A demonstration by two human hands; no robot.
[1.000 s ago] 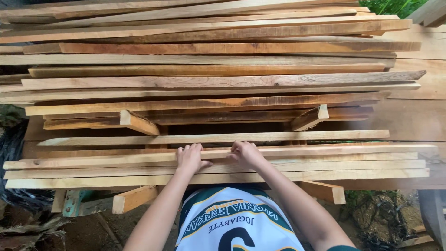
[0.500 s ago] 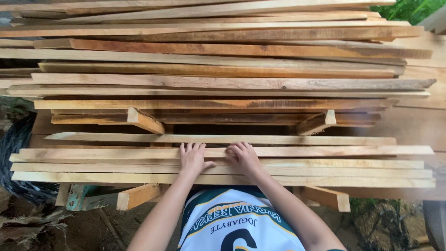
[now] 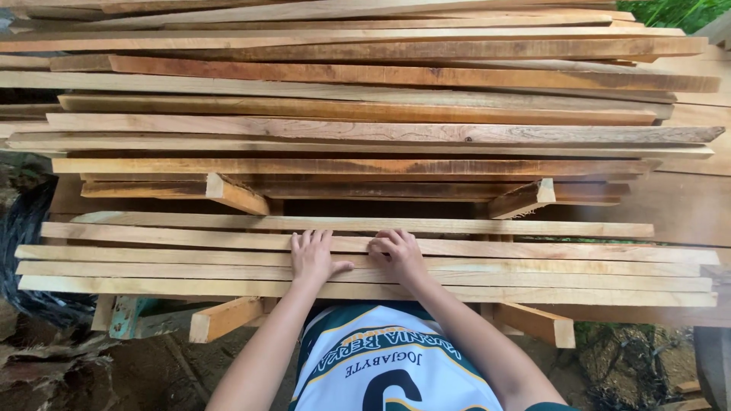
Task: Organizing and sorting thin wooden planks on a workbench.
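Both hands rest on a low stack of long pale wooden slats [image 3: 533, 262] lying crosswise in front of me. My left hand [image 3: 312, 257] lies flat, fingers spread, palm down on the slats. Just to its right, my right hand [image 3: 397, 255] presses down with its fingers curled over a slat's top. Neither hand lifts anything. The slats sit on short wooden cross supports [image 3: 225, 318], which stick out below the front edge.
Behind the low stack rises a taller pile of darker, reddish planks [image 3: 365, 106] on angled blocks [image 3: 236, 195]. A black coil or tarp [image 3: 23, 228] lies at the left. Bare dirt and debris [image 3: 68, 373] are below; green plants [image 3: 678, 11] at top right.
The view has shifted slightly, so the stacks sit a little lower in the frame. Both hands stay on the front slats, the right hand's fingers now more curled.
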